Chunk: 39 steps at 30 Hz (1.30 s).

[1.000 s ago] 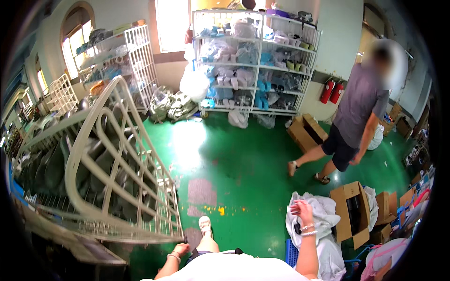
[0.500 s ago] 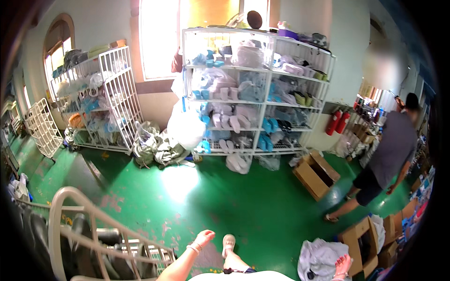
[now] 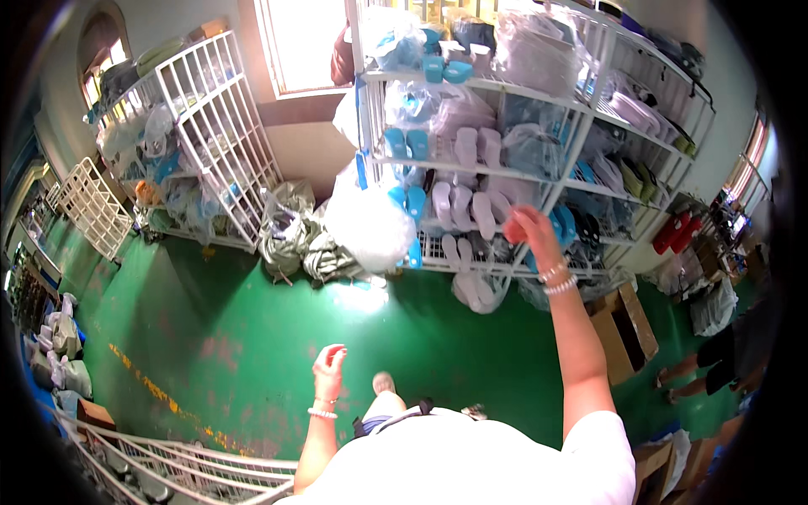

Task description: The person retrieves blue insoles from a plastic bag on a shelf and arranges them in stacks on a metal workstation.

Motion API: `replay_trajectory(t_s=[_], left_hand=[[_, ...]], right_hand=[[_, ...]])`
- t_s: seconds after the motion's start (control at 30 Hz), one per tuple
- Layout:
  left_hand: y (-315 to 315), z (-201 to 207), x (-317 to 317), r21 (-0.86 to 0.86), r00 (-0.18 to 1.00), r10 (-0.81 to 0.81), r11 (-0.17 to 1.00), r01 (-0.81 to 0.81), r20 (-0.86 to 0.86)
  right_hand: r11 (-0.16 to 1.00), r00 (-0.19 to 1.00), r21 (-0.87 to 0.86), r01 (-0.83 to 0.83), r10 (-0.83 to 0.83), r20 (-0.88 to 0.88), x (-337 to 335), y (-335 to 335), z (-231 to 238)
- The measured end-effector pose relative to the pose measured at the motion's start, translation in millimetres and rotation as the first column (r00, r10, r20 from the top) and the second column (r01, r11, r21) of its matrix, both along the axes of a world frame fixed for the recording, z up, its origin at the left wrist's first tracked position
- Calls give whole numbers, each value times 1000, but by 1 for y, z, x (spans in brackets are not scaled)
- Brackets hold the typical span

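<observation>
My right hand (image 3: pixel 526 225) is stretched out in front of the white wire shelf rack (image 3: pixel 551 202). Its fingers are loosely bent and it holds nothing that I can see. Behind and beside it are pale pink slippers (image 3: pixel 482 215) and blue slippers (image 3: pixel 562 224) on a lower shelf; I see no grip on them. Low at my left side hangs my left hand (image 3: pixel 329 370), empty, with fingers slightly curled and apart. Higher shelves carry more slippers and clear plastic bags (image 3: pixel 539 52) of footwear.
A stuffed white bag (image 3: pixel 370 229) and grey-green sacks (image 3: pixel 307 240) lie left of the rack. An open cardboard box (image 3: pixel 621 332) stands at its right. Another rack (image 3: pixel 223 139) is farther left. White rails (image 3: pixel 185 459) run lower left. A person (image 3: pixel 725 358) is at the right.
I have come closer to the shelf rack. My right hand has risen from the lower right toward the lower shelves. The other person appears farther right and lower in view.
</observation>
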<state>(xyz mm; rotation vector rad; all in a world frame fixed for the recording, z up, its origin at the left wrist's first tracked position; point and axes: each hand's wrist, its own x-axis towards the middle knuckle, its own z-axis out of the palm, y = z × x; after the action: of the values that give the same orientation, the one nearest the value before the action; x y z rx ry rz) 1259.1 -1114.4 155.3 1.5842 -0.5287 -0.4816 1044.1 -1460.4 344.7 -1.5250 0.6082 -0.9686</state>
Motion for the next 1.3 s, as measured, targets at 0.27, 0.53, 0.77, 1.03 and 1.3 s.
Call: replay_trajectory(t_s=[0.27, 0.53, 0.77, 1.03, 1.3], left_hand=[[-124, 33, 162, -183, 971, 181, 971, -153, 153], [-346, 250, 250, -278, 602, -15, 877, 392, 799], [-492, 345, 279, -105, 360, 31, 977, 187, 932], [-535, 368, 278, 206, 19, -223, 929, 307, 975], [-539, 377, 256, 338, 263, -492, 819, 464, 830]], right_hand=[[868, 957, -496, 12, 134, 258, 222, -121, 121], [504, 940, -804, 317, -278, 197, 336, -307, 221], [-207, 986, -966, -152, -100, -134, 432, -298, 253], [237, 368, -624, -745, -634, -680, 388, -335, 289], [142, 512, -730, -669, -623, -591, 384, -357, 255]])
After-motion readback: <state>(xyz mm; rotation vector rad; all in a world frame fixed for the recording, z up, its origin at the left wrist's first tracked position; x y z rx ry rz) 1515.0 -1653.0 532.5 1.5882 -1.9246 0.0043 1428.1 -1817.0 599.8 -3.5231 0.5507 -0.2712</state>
